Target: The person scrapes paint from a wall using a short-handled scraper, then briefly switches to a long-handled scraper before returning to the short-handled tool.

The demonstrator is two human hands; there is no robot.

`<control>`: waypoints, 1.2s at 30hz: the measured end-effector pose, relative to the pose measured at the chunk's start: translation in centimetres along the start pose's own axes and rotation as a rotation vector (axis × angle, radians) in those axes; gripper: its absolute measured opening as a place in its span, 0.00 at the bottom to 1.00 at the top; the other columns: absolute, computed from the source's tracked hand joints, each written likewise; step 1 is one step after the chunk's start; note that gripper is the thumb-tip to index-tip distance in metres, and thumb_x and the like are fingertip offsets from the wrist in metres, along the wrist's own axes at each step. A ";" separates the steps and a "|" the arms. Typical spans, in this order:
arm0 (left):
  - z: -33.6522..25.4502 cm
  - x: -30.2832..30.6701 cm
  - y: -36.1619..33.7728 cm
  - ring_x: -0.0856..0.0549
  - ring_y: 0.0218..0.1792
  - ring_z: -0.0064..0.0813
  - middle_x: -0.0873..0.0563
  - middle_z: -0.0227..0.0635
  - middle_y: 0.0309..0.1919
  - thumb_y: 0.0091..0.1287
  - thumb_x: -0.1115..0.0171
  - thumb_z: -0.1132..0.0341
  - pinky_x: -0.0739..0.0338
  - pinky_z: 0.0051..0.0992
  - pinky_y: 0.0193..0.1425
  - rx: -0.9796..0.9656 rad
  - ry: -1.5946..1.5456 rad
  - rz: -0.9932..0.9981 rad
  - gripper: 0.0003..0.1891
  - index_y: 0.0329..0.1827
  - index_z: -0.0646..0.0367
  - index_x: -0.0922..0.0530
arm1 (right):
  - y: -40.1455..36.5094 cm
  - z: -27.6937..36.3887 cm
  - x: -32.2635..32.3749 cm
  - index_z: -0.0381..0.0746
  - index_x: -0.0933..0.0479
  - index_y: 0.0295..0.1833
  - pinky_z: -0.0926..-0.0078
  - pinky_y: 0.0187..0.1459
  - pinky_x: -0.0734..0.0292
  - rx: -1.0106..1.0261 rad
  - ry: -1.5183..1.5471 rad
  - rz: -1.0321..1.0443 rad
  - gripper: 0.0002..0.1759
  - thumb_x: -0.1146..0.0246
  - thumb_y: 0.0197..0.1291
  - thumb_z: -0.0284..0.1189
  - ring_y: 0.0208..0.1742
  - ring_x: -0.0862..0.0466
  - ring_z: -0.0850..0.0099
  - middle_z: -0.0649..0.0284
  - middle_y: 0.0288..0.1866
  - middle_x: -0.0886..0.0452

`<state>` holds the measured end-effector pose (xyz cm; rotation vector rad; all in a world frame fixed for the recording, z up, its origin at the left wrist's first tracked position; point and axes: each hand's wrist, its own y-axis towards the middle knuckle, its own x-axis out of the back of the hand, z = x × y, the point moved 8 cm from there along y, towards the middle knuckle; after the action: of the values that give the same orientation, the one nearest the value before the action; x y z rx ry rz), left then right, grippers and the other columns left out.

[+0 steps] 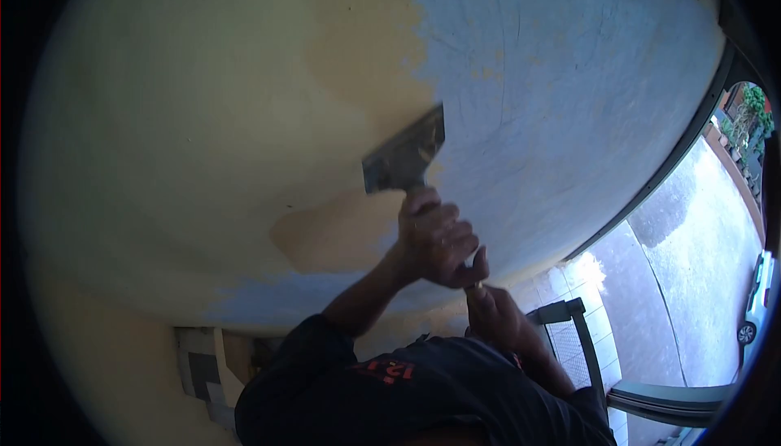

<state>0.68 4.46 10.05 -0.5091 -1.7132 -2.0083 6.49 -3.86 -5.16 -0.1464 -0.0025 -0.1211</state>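
A scraper (407, 153) with a wide metal blade lies against the painted wall (203, 121), its edge tilted up to the right. My left hand (438, 239) is wrapped round the upper part of its handle, just below the blade. Lower down, my right hand (496, 316) is closed round the handle's bottom end; part of that grip is hidden. Yellow paint covers the left of the wall, and a blue-grey layer (553, 104) shows on the right. Darker tan patches (333, 230) border the blue-grey near the blade.
A dark frame (687, 145) edges the wall on the right. Beyond it lie a pale paved driveway (691, 218), a parked car (757, 300) and plants (752, 113). A dark metal rail (590, 340) stands close to my right arm. Several boxy items (203, 365) sit at lower left.
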 end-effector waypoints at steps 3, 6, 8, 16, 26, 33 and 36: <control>-0.3 -0.8 -1.6 0.28 0.19 0.24 0.30 0.22 0.11 0.46 0.38 0.60 0.36 0.35 0.42 0.009 -0.032 -0.087 0.13 0.09 0.45 0.32 | -0.1 -1.0 0.1 0.32 0.29 0.34 0.71 0.31 0.31 -0.028 -0.015 -0.041 0.34 0.58 0.77 0.53 0.28 0.27 0.77 0.63 0.23 0.26; 0.4 0.1 0.5 0.29 0.19 0.24 0.30 0.22 0.11 0.46 0.38 0.61 0.36 0.33 0.41 -0.016 0.000 0.002 0.12 0.09 0.46 0.31 | 0.6 1.0 0.2 0.32 0.29 0.33 0.72 0.30 0.31 -0.010 -0.002 -0.002 0.34 0.57 0.76 0.54 0.27 0.27 0.77 0.65 0.22 0.27; 0.6 0.8 1.3 0.29 0.19 0.24 0.29 0.22 0.11 0.45 0.39 0.61 0.36 0.34 0.43 -0.033 0.021 -0.021 0.12 0.09 0.46 0.31 | 0.3 1.3 -0.2 0.32 0.29 0.33 0.72 0.30 0.31 -0.023 0.022 0.001 0.34 0.57 0.76 0.54 0.27 0.28 0.78 0.65 0.22 0.27; 0.3 -0.4 0.0 0.29 0.18 0.23 0.30 0.22 0.10 0.47 0.39 0.60 0.37 0.34 0.44 -0.044 -0.019 -0.039 0.13 0.09 0.46 0.31 | 0.1 0.2 -0.3 0.34 0.30 0.34 0.75 0.30 0.32 -0.018 0.077 0.002 0.33 0.58 0.77 0.54 0.27 0.29 0.79 0.67 0.23 0.29; -0.5 -2.3 -2.9 0.27 0.19 0.23 0.28 0.22 0.11 0.47 0.39 0.61 0.35 0.36 0.43 0.013 -0.070 0.055 0.12 0.09 0.46 0.29 | -0.3 -3.6 -0.9 0.33 0.30 0.32 0.71 0.31 0.32 -0.054 0.010 -0.030 0.34 0.58 0.77 0.53 0.27 0.30 0.77 0.66 0.22 0.30; -1.0 -0.9 -2.1 0.27 0.20 0.23 0.27 0.22 0.11 0.46 0.39 0.61 0.35 0.34 0.44 -0.011 -0.035 0.088 0.11 0.10 0.47 0.29 | -0.6 -3.1 -1.6 0.33 0.31 0.32 0.70 0.29 0.32 0.059 0.012 -0.042 0.33 0.58 0.77 0.52 0.26 0.30 0.77 0.65 0.20 0.32; -1.1 -1.9 -3.8 0.28 0.19 0.24 0.28 0.22 0.11 0.46 0.39 0.61 0.35 0.33 0.43 0.045 -0.050 0.078 0.11 0.10 0.47 0.30 | -0.6 -3.5 -1.3 0.32 0.30 0.33 0.69 0.29 0.32 -0.034 0.032 -0.040 0.32 0.57 0.77 0.50 0.25 0.30 0.77 0.65 0.20 0.31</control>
<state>0.19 4.09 5.70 -0.6062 -1.7370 -1.9132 5.06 -4.77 -8.54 -0.1780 0.0284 -0.1633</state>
